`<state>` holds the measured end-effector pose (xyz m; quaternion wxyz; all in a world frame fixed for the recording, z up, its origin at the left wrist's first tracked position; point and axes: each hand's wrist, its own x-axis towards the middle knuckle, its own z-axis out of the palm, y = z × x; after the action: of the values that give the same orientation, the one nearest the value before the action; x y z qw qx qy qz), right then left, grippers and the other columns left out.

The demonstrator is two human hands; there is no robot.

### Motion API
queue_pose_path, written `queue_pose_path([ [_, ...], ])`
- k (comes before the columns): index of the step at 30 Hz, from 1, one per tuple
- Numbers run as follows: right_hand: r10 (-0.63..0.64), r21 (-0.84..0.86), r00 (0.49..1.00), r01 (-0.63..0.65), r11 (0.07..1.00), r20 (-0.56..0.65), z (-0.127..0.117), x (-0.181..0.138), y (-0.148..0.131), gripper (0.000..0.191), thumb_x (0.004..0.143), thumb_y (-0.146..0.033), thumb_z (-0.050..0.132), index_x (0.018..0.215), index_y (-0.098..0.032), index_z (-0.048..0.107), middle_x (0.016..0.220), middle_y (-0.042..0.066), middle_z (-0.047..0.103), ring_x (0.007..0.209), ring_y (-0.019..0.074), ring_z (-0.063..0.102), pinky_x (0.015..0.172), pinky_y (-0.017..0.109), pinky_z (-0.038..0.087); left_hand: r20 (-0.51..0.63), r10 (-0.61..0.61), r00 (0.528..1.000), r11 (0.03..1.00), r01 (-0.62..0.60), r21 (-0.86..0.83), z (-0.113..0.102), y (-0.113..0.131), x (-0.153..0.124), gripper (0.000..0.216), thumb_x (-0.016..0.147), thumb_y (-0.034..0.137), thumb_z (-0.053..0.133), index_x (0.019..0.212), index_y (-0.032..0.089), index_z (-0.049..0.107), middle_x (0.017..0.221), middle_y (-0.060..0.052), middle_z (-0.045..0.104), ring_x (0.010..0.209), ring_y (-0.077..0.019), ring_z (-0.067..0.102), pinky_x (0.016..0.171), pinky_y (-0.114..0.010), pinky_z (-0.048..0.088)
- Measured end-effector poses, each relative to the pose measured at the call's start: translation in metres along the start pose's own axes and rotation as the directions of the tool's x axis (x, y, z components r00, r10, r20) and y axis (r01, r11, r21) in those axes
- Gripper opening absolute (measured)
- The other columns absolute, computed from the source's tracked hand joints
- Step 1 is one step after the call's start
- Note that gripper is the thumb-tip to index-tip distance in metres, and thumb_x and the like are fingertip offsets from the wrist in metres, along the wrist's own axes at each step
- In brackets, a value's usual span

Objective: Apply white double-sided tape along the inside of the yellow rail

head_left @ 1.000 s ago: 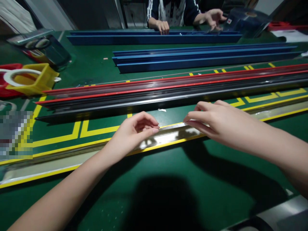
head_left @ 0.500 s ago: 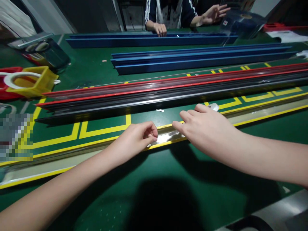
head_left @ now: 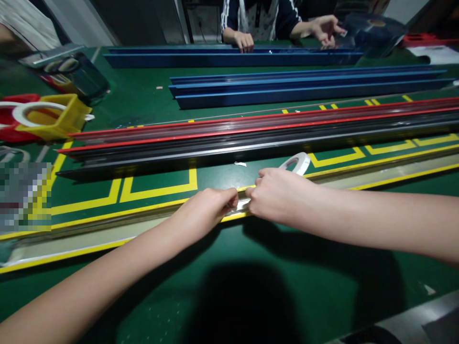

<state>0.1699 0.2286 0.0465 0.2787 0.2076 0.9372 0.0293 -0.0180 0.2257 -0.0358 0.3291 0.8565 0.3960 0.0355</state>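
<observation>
A long, yellow-edged channel strip (head_left: 96, 239) with a pale inside runs across the green table in front of me. My left hand (head_left: 211, 205) is closed in a pinch over its middle; whatever lies between the fingertips is hidden. Just to the right, my right hand (head_left: 274, 193) is closed with its fingers curled down at the channel. A roll of white tape (head_left: 304, 165) sticks out behind that hand, tilted, seemingly held in it; the grip itself is hidden. Between the two hands a shiny stretch of the channel shows.
Beyond lie red strips (head_left: 161, 138), black strips (head_left: 215, 155) and blue strips (head_left: 287, 93). A yellow bin (head_left: 77, 117) with tape rolls stands at left. Across the table a co-worker's hands (head_left: 245, 42) are over another blue strip (head_left: 150, 61). A white scrap (head_left: 240, 164) lies near my hands.
My right hand has moved left, close to my left hand, and its fingers have curled in. The tape roll has shifted left with it and shows more fully. My left hand stays pinched.
</observation>
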Motion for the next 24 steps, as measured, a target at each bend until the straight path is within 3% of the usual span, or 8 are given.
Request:
queue_pose_path([
  [7,-0.022,-0.011,0.998,0.023,1.000,0.063,-0.005,-0.003,-0.004,0.019,0.080,-0.005,0.057,0.076,-0.018,0.070,0.074,0.008,0.072,0.065,0.0233,0.066,0.053,0.031,0.032,0.085,0.156,0.984,0.988,-0.155,-0.019,-0.010,0.000,0.004,0.012,0.091,0.023,0.044,0.088,0.020,0.055,0.084,-0.001,0.063,0.072,-0.0135,0.057,0.064,-0.023,0.038],
  [12,0.019,0.047,0.997,-0.022,0.999,0.070,-0.008,-0.004,-0.012,0.013,0.074,-0.008,0.065,0.078,-0.018,0.071,0.068,0.008,0.070,0.062,0.0245,0.066,0.052,0.031,0.036,0.073,0.147,0.986,0.988,-0.142,-0.061,-0.010,-0.001,0.003,0.011,0.090,0.022,0.046,0.086,0.020,0.056,0.080,-0.001,0.063,0.070,-0.0138,0.057,0.061,-0.023,0.036],
  [18,0.151,0.210,0.984,-0.167,0.963,0.090,-0.004,-0.015,0.014,0.016,0.082,-0.014,0.060,0.090,-0.018,0.073,0.086,0.009,0.072,0.060,0.0167,0.063,0.053,0.028,0.036,0.061,0.064,0.996,0.997,-0.062,-0.035,-0.010,0.003,0.001,0.008,0.087,0.020,0.048,0.089,0.023,0.055,0.081,0.001,0.063,0.071,-0.0136,0.058,0.063,-0.022,0.036],
  [24,0.062,0.216,0.997,-0.069,0.974,0.040,0.018,-0.018,0.026,0.024,0.081,-0.010,0.057,0.098,-0.018,0.073,0.090,0.009,0.071,0.059,0.0135,0.061,0.056,0.026,0.037,0.090,0.061,0.994,0.998,-0.059,-0.027,-0.015,0.006,0.003,0.011,0.087,0.021,0.046,0.089,0.022,0.057,0.080,0.000,0.062,0.069,-0.0139,0.056,0.062,-0.022,0.035],
])
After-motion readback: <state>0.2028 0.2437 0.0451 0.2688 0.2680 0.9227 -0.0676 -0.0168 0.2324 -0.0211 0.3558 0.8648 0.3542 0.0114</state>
